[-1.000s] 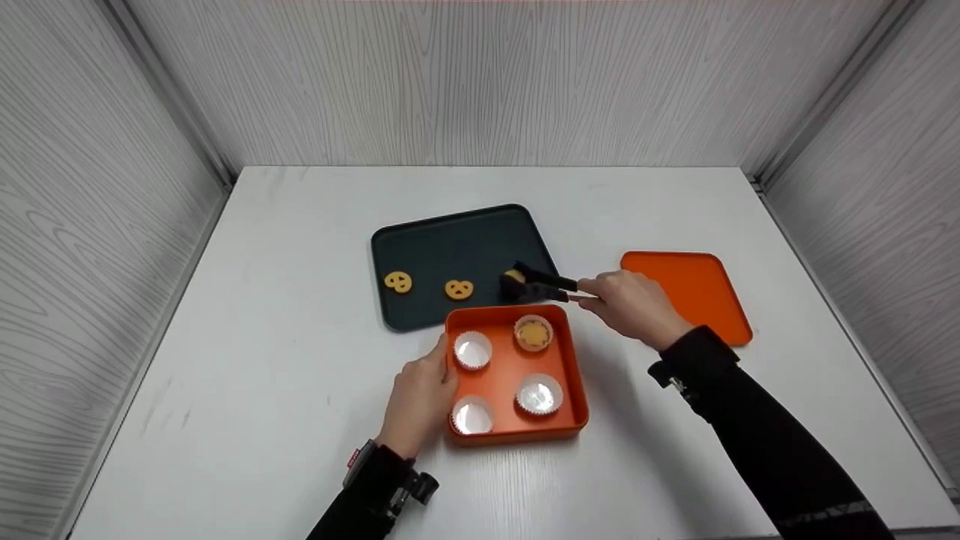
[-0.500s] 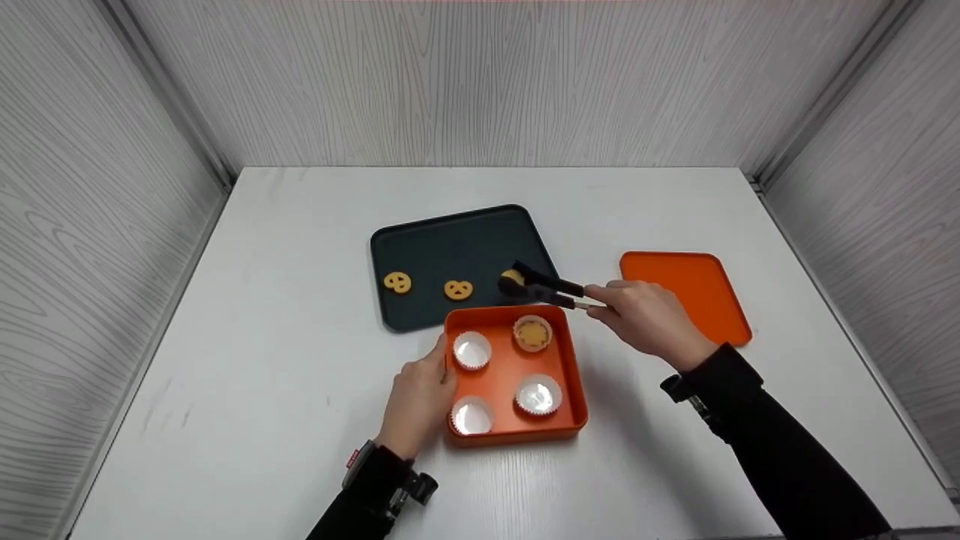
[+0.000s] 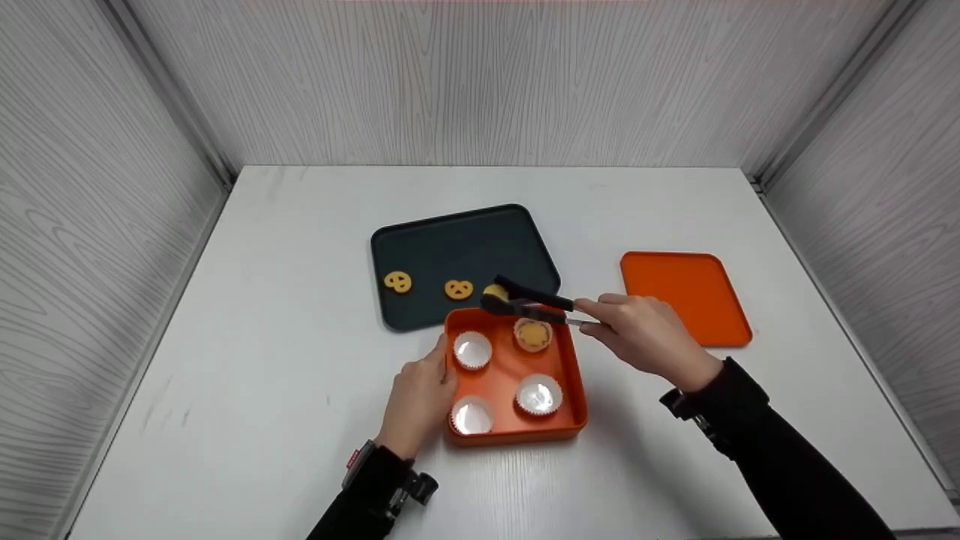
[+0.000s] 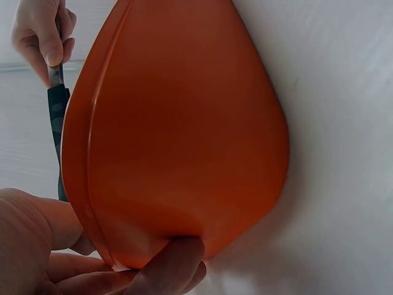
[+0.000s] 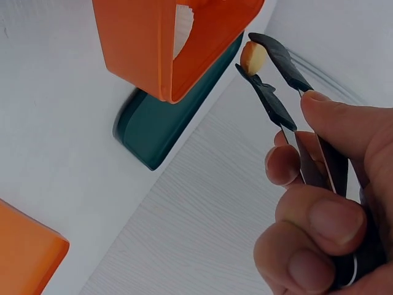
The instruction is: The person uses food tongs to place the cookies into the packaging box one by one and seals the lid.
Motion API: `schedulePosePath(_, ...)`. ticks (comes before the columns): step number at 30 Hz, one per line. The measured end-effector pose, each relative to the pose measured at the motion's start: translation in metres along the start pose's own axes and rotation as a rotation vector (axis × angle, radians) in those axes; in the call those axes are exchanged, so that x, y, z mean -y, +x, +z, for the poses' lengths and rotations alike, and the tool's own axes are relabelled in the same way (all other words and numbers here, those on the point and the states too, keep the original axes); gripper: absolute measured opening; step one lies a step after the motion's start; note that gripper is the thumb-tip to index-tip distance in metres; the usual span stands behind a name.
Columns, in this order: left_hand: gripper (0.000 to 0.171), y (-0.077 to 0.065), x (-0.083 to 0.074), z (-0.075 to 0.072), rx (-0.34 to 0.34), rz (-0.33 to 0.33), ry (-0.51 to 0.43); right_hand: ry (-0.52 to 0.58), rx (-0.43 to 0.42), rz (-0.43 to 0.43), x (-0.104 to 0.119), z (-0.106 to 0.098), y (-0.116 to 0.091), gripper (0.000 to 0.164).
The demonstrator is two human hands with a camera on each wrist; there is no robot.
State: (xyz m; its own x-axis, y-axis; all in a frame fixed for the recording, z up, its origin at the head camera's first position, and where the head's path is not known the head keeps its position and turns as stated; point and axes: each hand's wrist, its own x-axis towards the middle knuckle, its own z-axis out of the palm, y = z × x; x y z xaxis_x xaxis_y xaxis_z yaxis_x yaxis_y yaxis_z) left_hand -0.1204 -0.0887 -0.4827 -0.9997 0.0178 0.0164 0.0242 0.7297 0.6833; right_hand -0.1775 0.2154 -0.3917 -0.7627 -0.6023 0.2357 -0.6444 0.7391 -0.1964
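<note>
My right hand (image 3: 641, 334) holds black-tipped tongs (image 3: 536, 300), pinched around a small yellow cookie (image 3: 495, 292); the right wrist view shows the cookie (image 5: 252, 58) clear of the tray, between the tong tips. The tips hover over the far wall of an orange box (image 3: 506, 371). On the box's left side my left hand (image 3: 420, 397) grips the wall, its fingers (image 4: 175, 264) against the outside in the left wrist view. Inside the box stand several white paper cups, such as the near right cup (image 3: 539, 394). The far right cup (image 3: 533, 334) holds a yellow cookie.
A dark green tray (image 3: 450, 247) lies behind the box, bearing two pretzel-shaped cookies, one at left (image 3: 397, 282) and one near the middle (image 3: 459, 289). At the right lies a flat orange lid or tray (image 3: 686, 296). Grey wood-grain walls stand around the white table.
The tongs have lifted the cookie off the green tray and carried it left and toward the box's far wall. My left hand and the box stay put.
</note>
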Motion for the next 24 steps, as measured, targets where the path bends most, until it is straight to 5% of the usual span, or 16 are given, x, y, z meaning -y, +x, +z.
schedulePosePath(24,0.057,0.0,-0.001,-0.001,0.013,-0.021,-0.042,-0.016,0.109,-0.116,0.02,0.015,-0.002,0.032)
